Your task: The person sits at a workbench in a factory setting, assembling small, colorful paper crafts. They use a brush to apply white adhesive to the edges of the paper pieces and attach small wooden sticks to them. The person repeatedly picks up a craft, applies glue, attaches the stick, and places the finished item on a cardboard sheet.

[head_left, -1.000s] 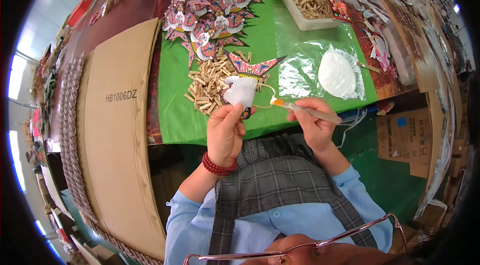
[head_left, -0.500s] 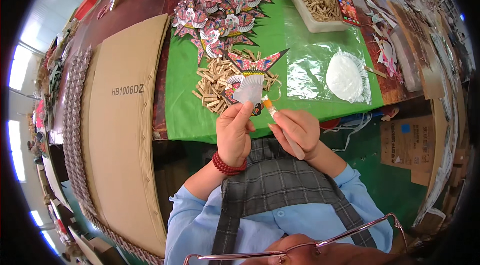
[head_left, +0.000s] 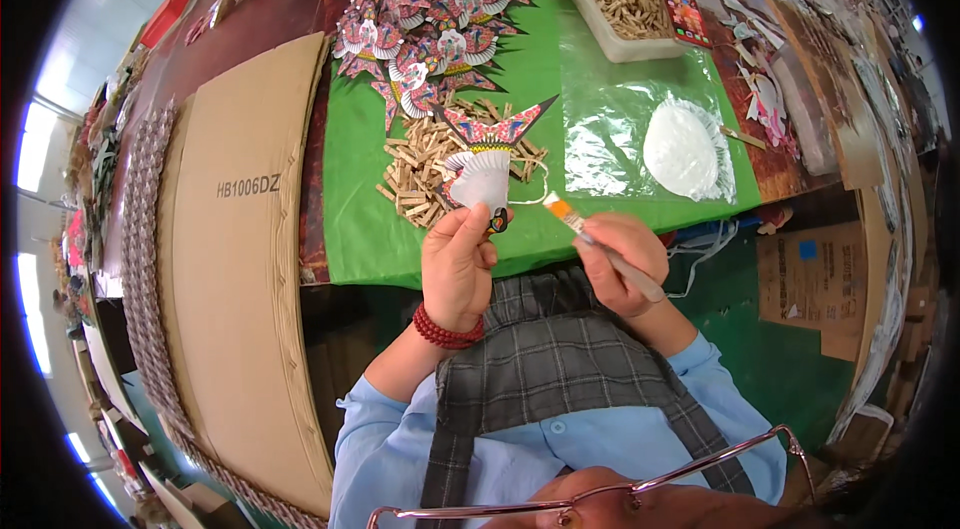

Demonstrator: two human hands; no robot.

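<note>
Between the thumb and fingers of my left hand point(head_left: 460, 254) is a patterned swallow-shaped kite point(head_left: 500, 126), its pointed ends turned away from me and a whitish patch at its middle. My right hand point(head_left: 625, 254) grips a flat brush point(head_left: 565, 213), whose pale tip points up and left, apart from the kite. A thin white loop, perhaps string or paste, hangs between the kite and the brush tip. Beneath the kite lies a pile of wooden clothespins point(head_left: 412, 169). Farther right, a mound of white paste point(head_left: 682, 151) sits on a clear plastic sheet point(head_left: 600, 144).
A heap of similar patterned kites point(head_left: 440, 19) covers the far left of the green cloth point(head_left: 370, 239). A white tub point(head_left: 640, 51) of clothespins stands at the far right, a lit phone point(head_left: 684, 11) against its side. A large cardboard sheet point(head_left: 230, 259) leans at my left.
My right hand has drawn the brush back to the right, away from the kite. The thin white loop now shows more plainly. My left hand keeps its hold, and the view has shifted slightly.
</note>
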